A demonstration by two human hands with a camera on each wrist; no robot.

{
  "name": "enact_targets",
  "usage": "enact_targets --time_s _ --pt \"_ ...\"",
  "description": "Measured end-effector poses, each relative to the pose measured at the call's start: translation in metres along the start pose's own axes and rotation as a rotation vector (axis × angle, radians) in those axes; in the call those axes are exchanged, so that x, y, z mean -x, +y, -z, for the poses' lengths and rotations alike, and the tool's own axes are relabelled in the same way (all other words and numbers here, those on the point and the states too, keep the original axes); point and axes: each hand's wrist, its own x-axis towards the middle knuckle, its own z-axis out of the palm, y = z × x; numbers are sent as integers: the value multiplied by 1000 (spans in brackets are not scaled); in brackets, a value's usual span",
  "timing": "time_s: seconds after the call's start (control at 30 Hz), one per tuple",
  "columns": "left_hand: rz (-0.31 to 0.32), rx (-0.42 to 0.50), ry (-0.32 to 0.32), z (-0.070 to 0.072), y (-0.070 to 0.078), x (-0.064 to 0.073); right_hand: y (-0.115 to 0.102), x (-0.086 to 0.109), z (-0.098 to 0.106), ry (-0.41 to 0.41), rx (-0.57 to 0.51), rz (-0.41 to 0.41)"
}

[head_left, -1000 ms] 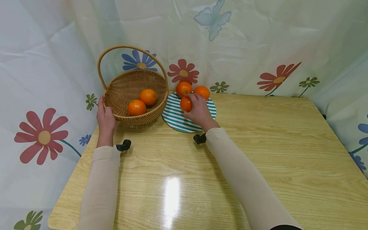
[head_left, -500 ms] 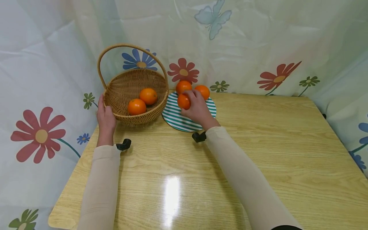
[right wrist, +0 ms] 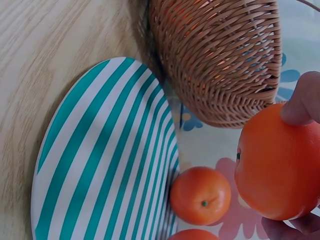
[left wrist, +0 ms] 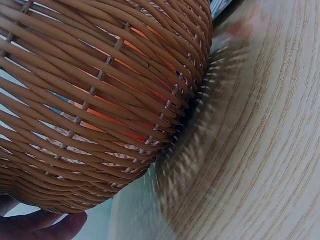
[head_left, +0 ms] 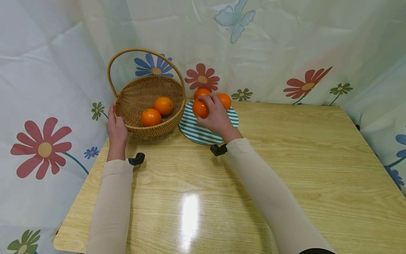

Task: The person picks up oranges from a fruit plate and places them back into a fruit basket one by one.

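Note:
My right hand (head_left: 217,118) grips an orange (right wrist: 280,165) between thumb and fingers, raised over a round mat with teal and white stripes (head_left: 198,131). Two more oranges sit at the mat's back edge, one on the left (head_left: 202,93) and one on the right (head_left: 224,101), partly hidden by the hand. To the left stands a wicker basket (head_left: 133,95) with a tall arched handle; two oranges (head_left: 151,118) lie inside it. At the basket's left side my left hand (head_left: 117,135) holds the rim, thumb at the front.
Everything stands on a light wooden table (head_left: 298,158). Behind it hangs a flower-printed curtain (head_left: 269,46), close to the basket and mat. Small black camera mounts (head_left: 137,159) stick out at both wrists.
My right hand has lifted its orange off the striped mat and shifted it slightly left, toward the basket. The left hand and basket have stayed put.

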Motion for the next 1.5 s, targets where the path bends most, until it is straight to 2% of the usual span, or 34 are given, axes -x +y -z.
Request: enact_targets --time_s 0.33,0.7,1.5 --pt "-3 2 1 0 -1 -1 -12 2 6 14 -34 23" --pt "9 -8 0 0 -1 -1 -21 2 9 37 -16 48" --pt "4 0 -5 0 0 0 -47 -3 14 34 -32 127"
